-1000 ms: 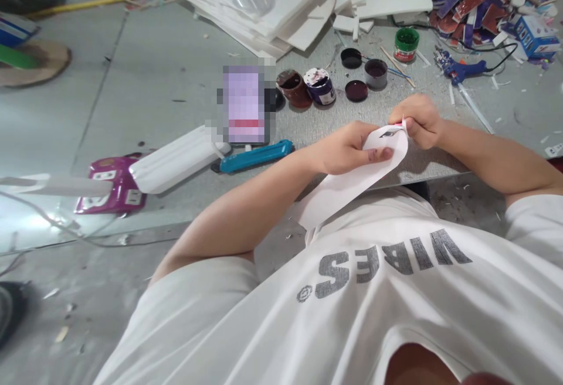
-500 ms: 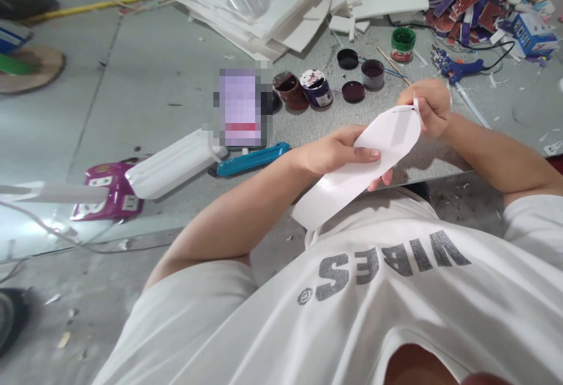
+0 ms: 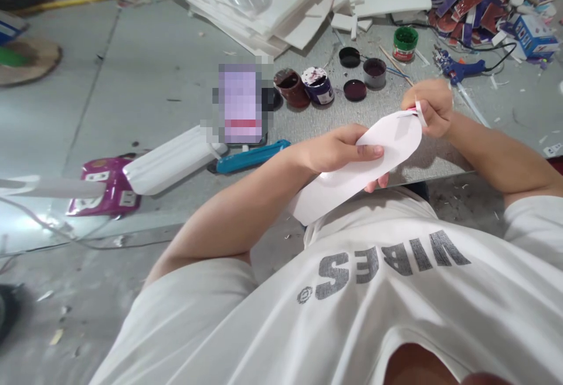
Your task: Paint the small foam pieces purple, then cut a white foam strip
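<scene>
Long white card-like sheet with a rounded end (image 3: 393, 133) is held up in both hands, over the near edge of the grey tabletop (image 3: 145, 80), by the lap. Rounded end points right and away from the body; the other end lies down by the shirt.

Left hand (image 3: 336, 149): grasping the sheet mid-length, thumb flat on the upper face, fingers wrapped beneath, a couple of tips showing past the lower edge.

Right hand (image 3: 428, 106): clenched in a fist at the rounded tip, around a small pinkish-red object (image 3: 412, 108), mostly hidden, can't identify. Narrow curled white strip (image 3: 421, 114) stands against the thumb.

Beyond the hands, on the tabletop: open brown paint jar (image 3: 297, 96) touching a purple paint jar with white-smeared top (image 3: 324, 94); small grey pot of dark paint (image 3: 375, 82); green-and-red paint jar (image 3: 403, 52). Blue glue gun (image 3: 466, 71) further right. Teal plastic cutter-like tool (image 3: 255, 156) lies near the left forearm, just below the pixelated phone-shaped item (image 3: 240, 101).
</scene>
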The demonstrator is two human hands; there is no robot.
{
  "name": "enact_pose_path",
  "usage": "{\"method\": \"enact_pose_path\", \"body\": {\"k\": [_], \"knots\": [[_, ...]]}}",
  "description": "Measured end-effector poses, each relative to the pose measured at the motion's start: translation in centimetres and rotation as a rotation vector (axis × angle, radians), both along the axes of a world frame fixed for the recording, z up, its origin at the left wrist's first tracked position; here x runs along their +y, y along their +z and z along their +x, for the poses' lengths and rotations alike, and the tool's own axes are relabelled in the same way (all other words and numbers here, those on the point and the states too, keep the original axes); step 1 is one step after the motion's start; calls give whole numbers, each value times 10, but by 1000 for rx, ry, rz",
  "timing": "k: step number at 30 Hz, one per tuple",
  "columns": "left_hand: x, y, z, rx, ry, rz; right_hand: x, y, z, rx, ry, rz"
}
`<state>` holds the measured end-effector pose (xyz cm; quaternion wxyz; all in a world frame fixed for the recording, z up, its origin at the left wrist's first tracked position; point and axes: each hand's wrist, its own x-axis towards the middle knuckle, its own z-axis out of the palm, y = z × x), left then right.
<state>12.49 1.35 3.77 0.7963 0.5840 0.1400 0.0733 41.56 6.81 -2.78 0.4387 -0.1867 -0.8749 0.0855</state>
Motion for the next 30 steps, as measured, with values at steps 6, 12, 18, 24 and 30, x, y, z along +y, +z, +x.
{"method": "enact_pose_path", "body": {"k": [6,12,18,24,30], "knots": [[-3,-1,2,36,-57,41,-14,13,-11,-55,124,43],[-5,1,2,19,-79,37,-13,15,-14,-44,144,70],[-3,6,-1,21,-87,101,-7,10,-1,-139,0,-35],[-3,4,1,33,-104,93,-6,5,-3,-135,67,-51],[-5,0,3,44,-82,93,-10,2,-15,-80,163,-68]]}}
